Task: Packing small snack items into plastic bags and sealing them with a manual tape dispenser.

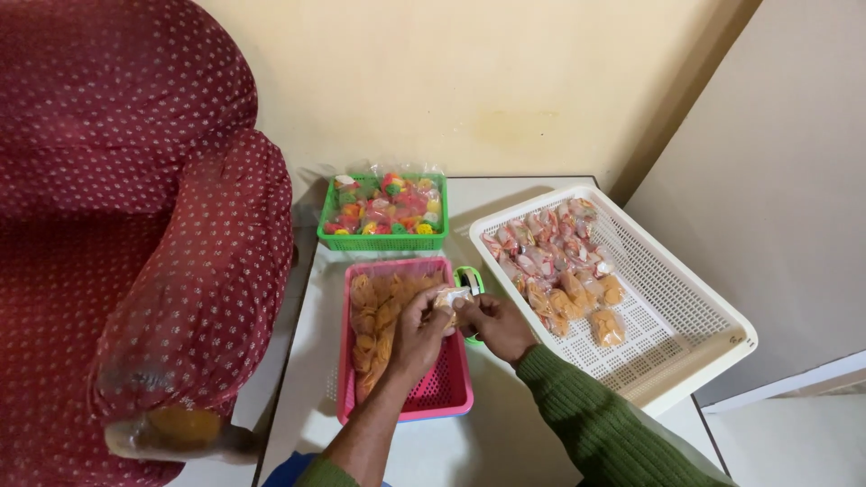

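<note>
I see a small clear packet point(450, 298) of orange snack held between both hands, just above the right edge of the pink basket point(444, 390) and beside a green tape dispenser point(469, 281). My left hand point(420, 332) has its fingers closed, pinching the packet's near side; my right hand point(502, 326) pinches the other side, fingers curled around it. The neck of the packet is hidden by the fingers, so I cannot tell whether it is sealed.

My worry is a slack pinch: if either hand loosens while the film is being twisted or taped, I judge the packet could tip and spill crumbs into the pink basket or onto the worktop point(505, 433). Squeezing too hard would likely crush the brittle snack inside.

The dispenser sits touching or nearly touching the basket's rim, right under my right hand, so a careless wrist could knock it.

Further out, the white tray point(686, 298) holds rows of finished packets and overhangs the worktop's right edge; a bump there might tilt it. The green basket point(383, 240) of coloured snacks stands behind, near the red dotted armchair point(135, 225).
</note>
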